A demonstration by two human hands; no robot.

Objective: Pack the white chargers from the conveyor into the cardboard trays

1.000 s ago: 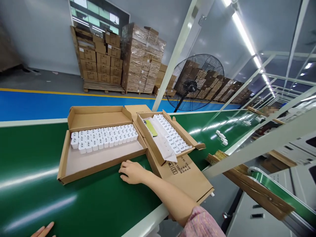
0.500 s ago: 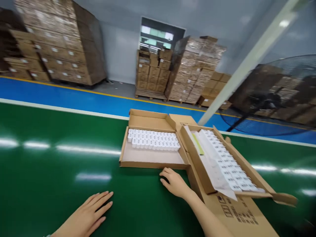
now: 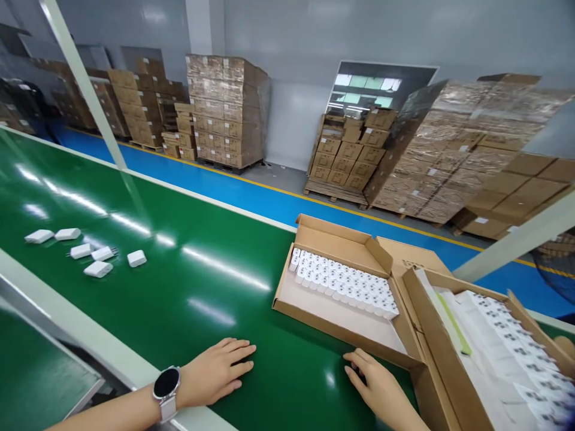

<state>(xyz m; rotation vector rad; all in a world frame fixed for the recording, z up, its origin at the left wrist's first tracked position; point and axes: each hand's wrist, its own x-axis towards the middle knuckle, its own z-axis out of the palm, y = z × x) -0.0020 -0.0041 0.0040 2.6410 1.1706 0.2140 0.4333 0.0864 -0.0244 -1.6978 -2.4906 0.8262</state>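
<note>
My left hand (image 3: 220, 368), with a watch (image 3: 166, 383) on its wrist, rests on the green table surface (image 3: 278, 383), fingers stretched out and holding nothing. My right hand (image 3: 377, 383) is just in front of an open cardboard box (image 3: 332, 330), its fingers loosely bent and the thumb apart from them. No object shows in it. Inside that box, rows of white power adapters (image 3: 341, 282) fill the far part, and a bare pale liner shows along the near side. Several loose white adapters (image 3: 98, 269), some with visible prongs, lie at the left of the table.
Right of the box, a second cardboard box (image 3: 442, 365) holds white adapters (image 3: 516, 335), a white sheet and a yellow-green strip (image 3: 453, 323). A pale post (image 3: 85, 84) rises at the far table edge. Wrapped pallets of cartons (image 3: 224, 114) stand beyond the blue floor.
The view has turned left, bringing the loose adapters into sight. My left hand remains spread on the table; my right hand stays close to the box's near edge.
</note>
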